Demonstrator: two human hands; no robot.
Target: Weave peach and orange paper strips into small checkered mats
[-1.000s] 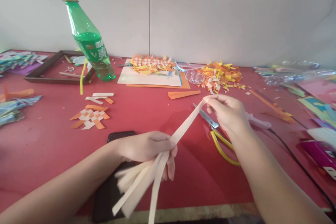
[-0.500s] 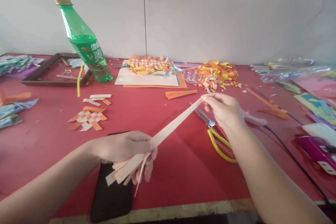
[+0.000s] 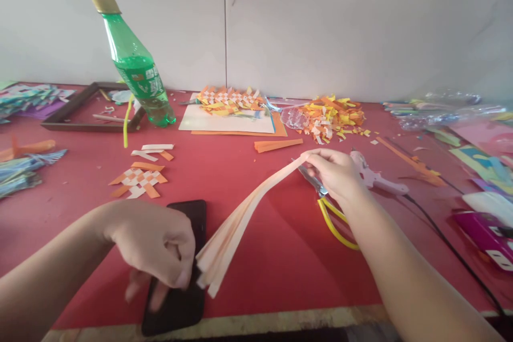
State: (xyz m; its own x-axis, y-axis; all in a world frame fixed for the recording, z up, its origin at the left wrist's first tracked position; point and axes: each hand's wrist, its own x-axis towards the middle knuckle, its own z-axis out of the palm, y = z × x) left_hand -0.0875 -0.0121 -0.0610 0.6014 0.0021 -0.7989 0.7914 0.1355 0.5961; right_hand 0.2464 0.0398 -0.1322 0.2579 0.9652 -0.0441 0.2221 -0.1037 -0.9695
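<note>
My right hand pinches one end of a bundle of pale peach paper strips between thumb and fingers. From there the strips hang down to the left, their lower ends fanned out. Just left of those ends is my left hand, over a black phone. Its fingers are loosely curled and partly apart, the lower ones blurred, and no strip shows in them. Scissors with yellow handles lie partly hidden behind my right hand. A small woven piece of orange and white paper lies beyond my left hand.
A green bottle stands by a dark frame at the back left. Paper scraps are heaped near the wall, beside a woven strip. A pink glue gun with its cable and a magenta power strip lie right.
My left hand has let go of the strips and moved left and down. The bundle now hangs from my right hand alone, and the view has shifted slightly.
</note>
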